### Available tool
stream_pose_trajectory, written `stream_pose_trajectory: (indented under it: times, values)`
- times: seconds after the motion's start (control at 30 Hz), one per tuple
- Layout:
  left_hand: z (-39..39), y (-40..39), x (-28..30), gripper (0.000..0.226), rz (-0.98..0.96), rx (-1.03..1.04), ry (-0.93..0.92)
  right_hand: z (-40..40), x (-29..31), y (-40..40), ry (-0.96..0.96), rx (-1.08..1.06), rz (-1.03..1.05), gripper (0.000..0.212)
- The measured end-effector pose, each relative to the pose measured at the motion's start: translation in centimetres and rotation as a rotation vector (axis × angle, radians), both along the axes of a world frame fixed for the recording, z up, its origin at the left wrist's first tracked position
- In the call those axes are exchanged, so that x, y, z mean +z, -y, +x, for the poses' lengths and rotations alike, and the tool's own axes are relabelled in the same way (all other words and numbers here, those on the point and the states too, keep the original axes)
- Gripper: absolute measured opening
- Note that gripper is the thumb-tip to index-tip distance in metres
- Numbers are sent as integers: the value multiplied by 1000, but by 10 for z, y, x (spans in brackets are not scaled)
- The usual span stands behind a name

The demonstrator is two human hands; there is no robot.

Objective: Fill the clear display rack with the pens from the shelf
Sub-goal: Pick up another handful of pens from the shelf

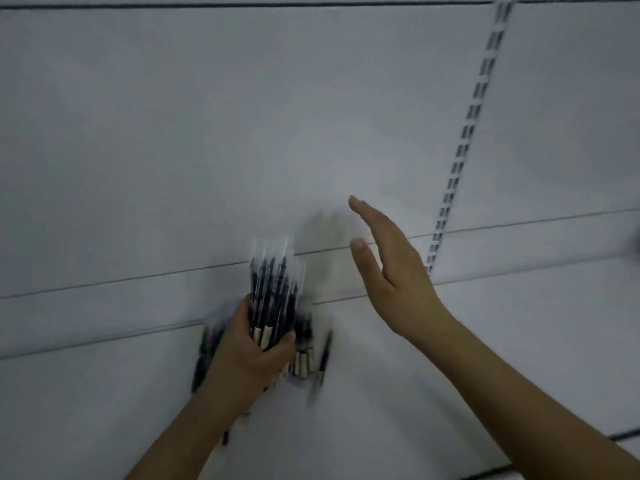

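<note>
My left hand (252,351) grips a bundle of black pens (273,282) with clear caps, held upright over the white shelf (381,393). More loose pens (313,358) lie on the shelf just right of and under that hand; they are blurred. My right hand (388,268) is raised to the right of the bundle, fingers straight and flat, holding nothing. The clear display rack is not in view.
A white back panel (242,133) fills the upper view. A slotted metal upright (464,140) runs down at the right. A neighbouring shelf section (540,306) continues to the right.
</note>
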State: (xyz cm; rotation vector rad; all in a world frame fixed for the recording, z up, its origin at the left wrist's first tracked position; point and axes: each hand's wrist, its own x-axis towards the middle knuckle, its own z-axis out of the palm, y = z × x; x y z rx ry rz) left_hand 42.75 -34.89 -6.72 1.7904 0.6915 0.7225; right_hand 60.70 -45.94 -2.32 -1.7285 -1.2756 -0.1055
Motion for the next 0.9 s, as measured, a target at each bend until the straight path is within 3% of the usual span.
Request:
stream_pose_trajectory:
  times: [0.1, 0.23, 0.63, 0.9]
  values:
    - [41, 37, 1, 32, -48, -145, 6, 24, 8, 48, -4, -137, 31, 54]
    - [100, 94, 0, 49, -72, -266, 51, 61, 16, 115, -13, -260, 73, 54]
    - [341, 320, -15, 37, -93, -524, 41, 240, 11, 364, -58, -572, 87, 53]
    - [473, 428, -22, 34, -53, -686, 32, 353, -4, 481, -43, -678, 11, 56]
